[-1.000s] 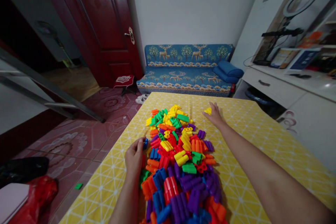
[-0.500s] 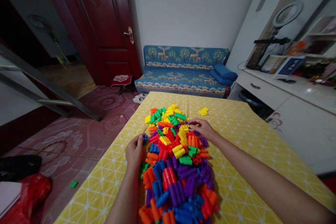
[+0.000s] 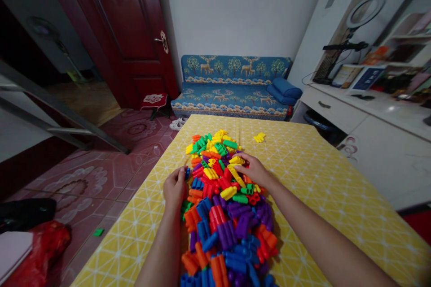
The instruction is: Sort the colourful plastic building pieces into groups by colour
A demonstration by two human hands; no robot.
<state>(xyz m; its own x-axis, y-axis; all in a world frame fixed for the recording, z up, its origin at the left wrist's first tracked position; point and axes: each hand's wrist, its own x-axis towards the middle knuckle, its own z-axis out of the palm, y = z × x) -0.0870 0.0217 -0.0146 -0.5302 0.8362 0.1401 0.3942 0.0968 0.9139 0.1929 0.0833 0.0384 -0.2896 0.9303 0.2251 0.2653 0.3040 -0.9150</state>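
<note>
A long heap of bullet-shaped plastic building blocks (image 3: 215,219) in red, orange, yellow, green, blue and purple lies along the table. At its left edge my left hand (image 3: 175,186) is closed, with a small blue block (image 3: 187,172) pinched at the fingertips. My right hand (image 3: 255,170) reaches over the heap's right side. Its thumb and forefinger close round a yellow block (image 3: 237,160). Just below them a second yellow block (image 3: 236,176) rests slanting on red ones. The lower fingers of my right hand are partly hidden.
A yellow patterned cloth (image 3: 303,179) covers the table. One yellow block piece (image 3: 259,137) lies apart, beyond my right hand. Behind the table stands a blue sofa (image 3: 232,92), with a white desk (image 3: 357,116) at right. A green piece (image 3: 98,232) is on the floor.
My right hand has shifted left and inward over the heap, its fingers now around a yellow block. The left hand stays at the edge with the blue block. The view has shifted slightly.
</note>
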